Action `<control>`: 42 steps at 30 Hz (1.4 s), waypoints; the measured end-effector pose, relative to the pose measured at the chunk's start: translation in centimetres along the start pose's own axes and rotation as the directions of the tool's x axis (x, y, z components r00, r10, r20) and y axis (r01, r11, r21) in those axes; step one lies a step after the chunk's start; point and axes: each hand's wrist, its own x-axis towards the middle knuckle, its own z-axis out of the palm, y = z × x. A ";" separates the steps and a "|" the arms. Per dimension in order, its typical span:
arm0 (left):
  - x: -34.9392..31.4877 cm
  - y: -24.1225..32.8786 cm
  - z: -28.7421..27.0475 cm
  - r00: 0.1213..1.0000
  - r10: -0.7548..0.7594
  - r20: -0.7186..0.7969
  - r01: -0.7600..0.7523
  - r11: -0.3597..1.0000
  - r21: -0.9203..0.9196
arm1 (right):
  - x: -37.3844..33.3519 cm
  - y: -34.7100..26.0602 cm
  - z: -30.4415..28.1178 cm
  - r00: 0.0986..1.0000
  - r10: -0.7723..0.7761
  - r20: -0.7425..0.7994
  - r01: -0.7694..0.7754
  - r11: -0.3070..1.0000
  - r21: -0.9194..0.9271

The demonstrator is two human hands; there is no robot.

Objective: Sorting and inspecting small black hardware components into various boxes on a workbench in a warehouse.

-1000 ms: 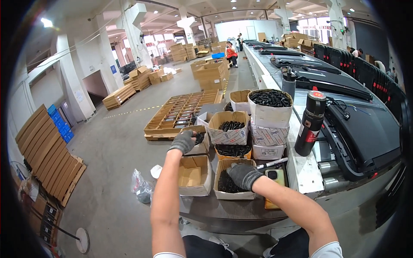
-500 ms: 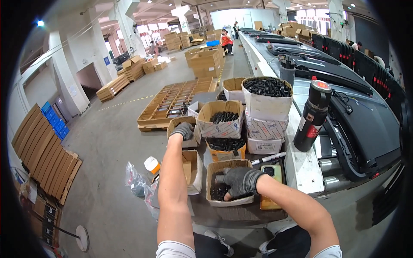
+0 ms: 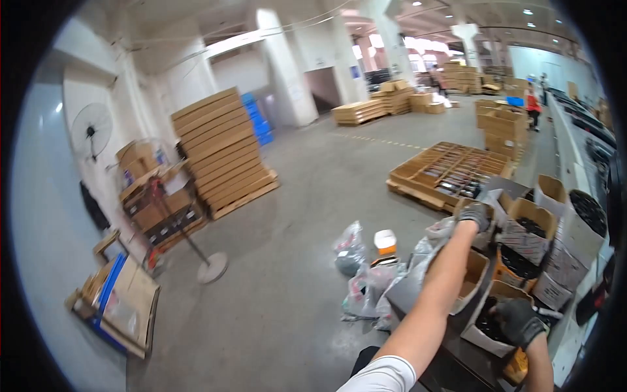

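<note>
Tentatively, I judged black parts [image 3: 486, 322] beside right hand [image 3: 520, 321] light, stiff, pinchable mid-body; its grasp unclear, likewise left hand [image 3: 475, 215].

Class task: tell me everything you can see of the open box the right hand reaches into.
The box stands upright and open-topped on a dark table. It looks like cardboard, brown inside with a pale outer wall. Small black parts lie inside, too blurred to tell their shape. The gloved right hand reaches in, hiding part of it.
</note>
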 end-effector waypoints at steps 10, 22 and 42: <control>-5.6 -1.6 -6.2 0.970 0.049 -0.239 -0.063 0.997 -0.050 | 3.4 -0.2 2.1 0.988 -0.110 -0.110 0.117 0.992 0.056; -32.5 -3.0 -1.1 0.879 0.446 -0.168 -0.466 0.879 -0.104 | 3.2 1.7 3.9 0.963 -0.117 -0.243 0.137 0.988 0.067; -28.0 3.0 -1.2 0.909 0.319 0.269 -0.354 0.931 0.093 | 2.0 -0.2 1.1 0.995 -0.077 -0.060 0.073 0.995 -0.074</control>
